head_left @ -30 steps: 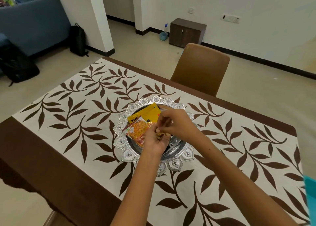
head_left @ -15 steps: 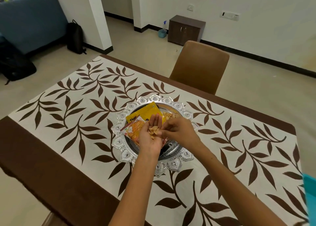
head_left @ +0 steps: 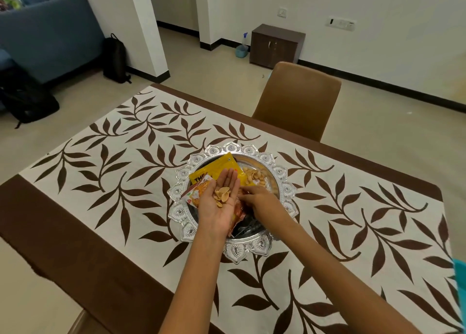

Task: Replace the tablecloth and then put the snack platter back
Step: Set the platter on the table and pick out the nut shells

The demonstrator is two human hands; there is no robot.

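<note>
A white tablecloth with brown leaves (head_left: 121, 182) covers the table. On its middle sits the ornate silver snack platter (head_left: 285, 187), holding a yellow packet (head_left: 219, 167), an orange packet (head_left: 196, 195) and a pile of pistachio shells (head_left: 254, 176). My left hand (head_left: 222, 202) lies palm up over the platter, fingers straight, with several shells (head_left: 222, 196) resting on the palm. My right hand (head_left: 259, 202) is palm down just to its right, fingertips reaching toward the left palm's edge; whether they pinch a shell is hidden.
A brown chair (head_left: 297, 99) stands at the table's far side. Another chair's edge (head_left: 80, 323) shows at the near left. A blue object (head_left: 460, 278) pokes in at the right edge. Black bags (head_left: 27, 101) and a blue sofa (head_left: 48, 30) lie far left.
My left hand has opened flat with shells on its palm. My right hand has drawn away from above it and dropped to the right, down toward the platter.
</note>
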